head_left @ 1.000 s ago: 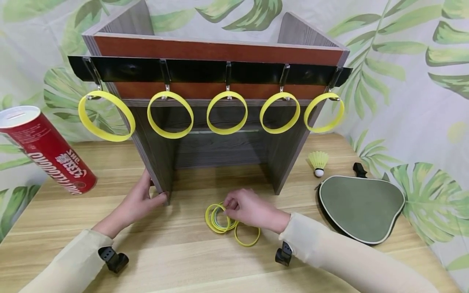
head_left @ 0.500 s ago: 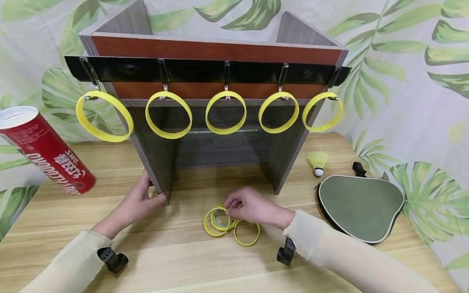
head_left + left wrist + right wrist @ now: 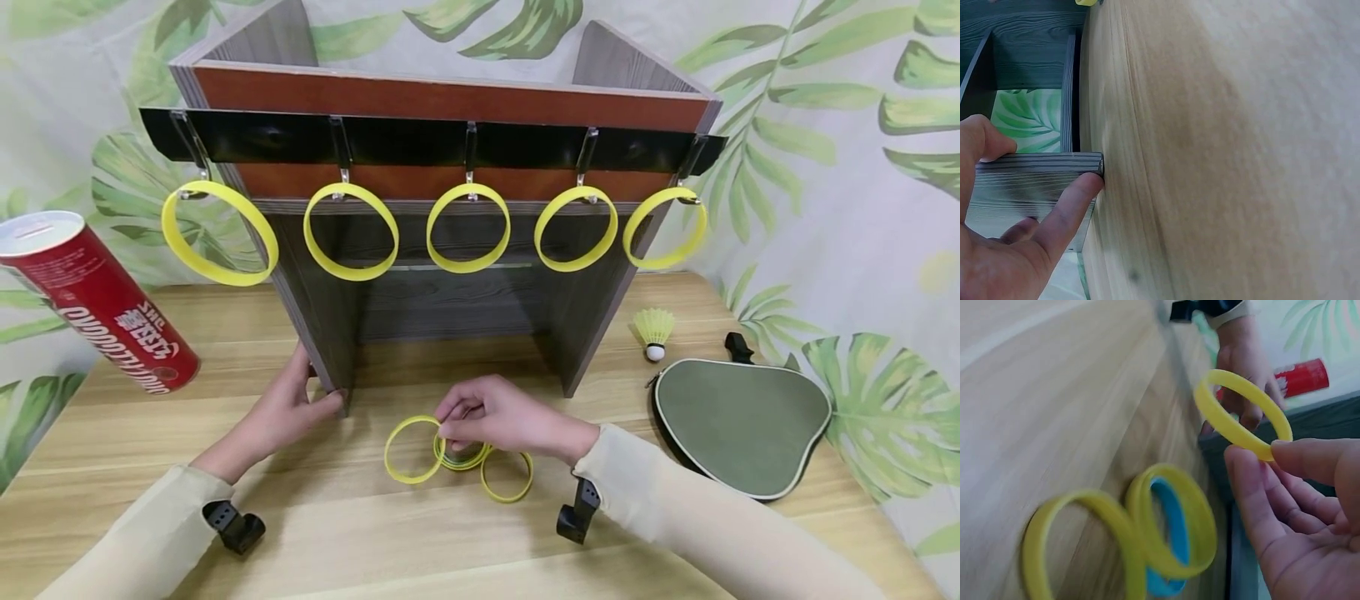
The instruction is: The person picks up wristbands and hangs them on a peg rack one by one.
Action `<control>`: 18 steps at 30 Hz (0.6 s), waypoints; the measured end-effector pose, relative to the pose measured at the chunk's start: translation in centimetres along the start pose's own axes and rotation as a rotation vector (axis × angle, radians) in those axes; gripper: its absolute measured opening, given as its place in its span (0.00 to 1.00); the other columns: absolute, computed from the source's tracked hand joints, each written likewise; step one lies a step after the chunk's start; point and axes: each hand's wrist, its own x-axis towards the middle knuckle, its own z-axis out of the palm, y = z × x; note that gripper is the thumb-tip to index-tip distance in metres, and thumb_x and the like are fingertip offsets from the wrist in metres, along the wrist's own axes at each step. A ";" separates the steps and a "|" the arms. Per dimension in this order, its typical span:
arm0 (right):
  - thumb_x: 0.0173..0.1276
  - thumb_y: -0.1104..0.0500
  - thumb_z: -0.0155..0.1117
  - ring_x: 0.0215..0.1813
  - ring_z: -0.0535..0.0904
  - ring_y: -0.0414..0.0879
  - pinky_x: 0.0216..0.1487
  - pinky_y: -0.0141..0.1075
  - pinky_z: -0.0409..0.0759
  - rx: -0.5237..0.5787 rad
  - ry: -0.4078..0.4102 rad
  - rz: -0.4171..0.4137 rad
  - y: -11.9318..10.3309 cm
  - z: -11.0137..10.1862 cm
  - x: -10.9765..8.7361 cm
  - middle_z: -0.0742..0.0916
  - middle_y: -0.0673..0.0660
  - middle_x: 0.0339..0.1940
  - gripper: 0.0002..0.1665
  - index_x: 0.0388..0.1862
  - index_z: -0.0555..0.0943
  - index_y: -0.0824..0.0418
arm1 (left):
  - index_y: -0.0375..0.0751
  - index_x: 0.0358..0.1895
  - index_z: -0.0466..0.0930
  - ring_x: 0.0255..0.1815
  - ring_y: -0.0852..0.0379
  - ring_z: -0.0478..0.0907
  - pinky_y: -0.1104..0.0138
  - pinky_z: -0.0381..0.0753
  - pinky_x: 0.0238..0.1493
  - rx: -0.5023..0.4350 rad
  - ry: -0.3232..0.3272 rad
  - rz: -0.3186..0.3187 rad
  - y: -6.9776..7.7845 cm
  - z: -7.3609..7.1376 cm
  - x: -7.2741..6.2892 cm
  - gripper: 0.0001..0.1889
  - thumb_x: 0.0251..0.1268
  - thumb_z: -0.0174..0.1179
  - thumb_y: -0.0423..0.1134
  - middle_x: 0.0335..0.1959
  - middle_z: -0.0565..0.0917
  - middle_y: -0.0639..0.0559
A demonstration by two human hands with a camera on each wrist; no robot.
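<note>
My right hand (image 3: 510,421) pinches a yellow silicone wristband (image 3: 1229,430) between thumb and fingertips, raised above the table. Beneath it lies a small heap of wristbands, with a blue wristband (image 3: 1179,519) showing among yellow ones. Another yellow wristband (image 3: 506,500) lies at the heap's right side. Low on the left, my left hand (image 3: 281,421) grips the front edge of a grey wooden stand's side panel (image 3: 315,283), thumb on one side and fingers on the other. A black rail (image 3: 405,146) with several hooks crosses the stand's front, and a yellow wristband (image 3: 468,267) hangs from each.
A red can (image 3: 112,308) stands at the left. To the right are a yellow shuttlecock (image 3: 655,329) and a green paddle case (image 3: 738,425). Behind the wooden table (image 3: 360,533) hangs a leaf-patterned cloth (image 3: 825,167).
My right hand has lifted one yellow wristband from the heap and shifted slightly left with it. The left hand keeps its grip on the panel.
</note>
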 end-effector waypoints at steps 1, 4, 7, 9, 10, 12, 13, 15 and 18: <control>0.73 0.68 0.66 0.42 0.90 0.61 0.50 0.46 0.89 0.015 0.003 -0.010 -0.3 0.1 0.0 0.89 0.68 0.41 0.13 0.52 0.82 0.77 | 0.37 0.83 0.50 0.66 0.73 0.69 0.85 0.65 0.60 -0.001 0.000 -0.004 0.0 0.0 0.0 0.48 0.59 0.61 0.17 0.75 0.66 0.29; 0.73 0.68 0.66 0.42 0.90 0.58 0.53 0.52 0.88 0.048 0.009 -0.044 -1.6 0.7 0.1 0.89 0.68 0.41 0.14 0.53 0.82 0.76 | 0.37 0.83 0.50 0.65 0.72 0.69 0.85 0.66 0.60 -0.006 0.000 -0.014 0.1 0.0 0.0 0.48 0.59 0.61 0.16 0.75 0.66 0.29; 0.72 0.69 0.66 0.40 0.90 0.53 0.52 0.51 0.89 0.062 0.016 -0.093 -3.1 1.5 0.2 0.88 0.67 0.41 0.13 0.52 0.82 0.75 | 0.38 0.83 0.50 0.65 0.73 0.69 0.85 0.66 0.60 -0.001 -0.002 -0.020 0.2 0.0 0.0 0.48 0.59 0.61 0.17 0.75 0.66 0.29; 0.72 0.69 0.66 0.39 0.90 0.49 0.51 0.48 0.89 0.069 0.014 -0.128 -4.0 2.0 0.4 0.88 0.69 0.41 0.12 0.52 0.82 0.75 | 0.39 0.83 0.50 0.65 0.73 0.69 0.85 0.66 0.60 0.005 -0.001 -0.026 0.2 0.1 0.0 0.49 0.59 0.62 0.17 0.75 0.66 0.29; 0.72 0.70 0.66 0.39 0.90 0.49 0.50 0.47 0.90 0.072 0.013 -0.146 -4.4 2.2 0.5 0.88 0.70 0.42 0.12 0.52 0.82 0.75 | 0.40 0.84 0.49 0.65 0.75 0.68 0.85 0.66 0.60 0.011 0.000 -0.026 0.1 0.1 0.0 0.50 0.59 0.62 0.17 0.76 0.66 0.29; 0.72 0.70 0.66 0.39 0.89 0.46 0.50 0.45 0.90 0.083 0.010 -0.176 -5.3 2.6 0.7 0.88 0.71 0.43 0.12 0.52 0.82 0.75 | 0.40 0.84 0.50 0.65 0.76 0.68 0.85 0.66 0.59 0.023 0.003 -0.018 -0.1 0.1 0.0 0.50 0.59 0.64 0.17 0.75 0.67 0.29; 0.72 0.70 0.66 0.39 0.89 0.45 0.50 0.45 0.90 0.085 0.010 -0.195 -5.7 2.8 0.9 0.87 0.72 0.44 0.12 0.52 0.82 0.75 | 0.40 0.84 0.50 0.65 0.75 0.69 0.84 0.66 0.59 0.018 0.004 -0.014 -0.1 0.1 0.0 0.51 0.59 0.65 0.17 0.74 0.69 0.29; 0.72 0.70 0.66 0.39 0.88 0.40 0.51 0.46 0.90 0.093 0.015 -0.235 -6.7 3.2 1.1 0.87 0.72 0.45 0.12 0.52 0.82 0.76 | 0.39 0.83 0.51 0.62 0.74 0.70 0.83 0.67 0.58 0.002 0.006 -0.005 -0.2 0.0 -0.1 0.51 0.57 0.67 0.18 0.71 0.71 0.29; 0.72 0.71 0.66 0.38 0.87 0.38 0.52 0.43 0.89 0.126 0.033 -0.296 -8.4 3.7 1.4 0.87 0.73 0.45 0.12 0.52 0.82 0.76 | 0.38 0.84 0.49 0.67 0.74 0.69 0.84 0.67 0.62 -0.015 -0.001 -0.006 -0.3 -0.1 -0.1 0.52 0.56 0.67 0.18 0.73 0.69 0.28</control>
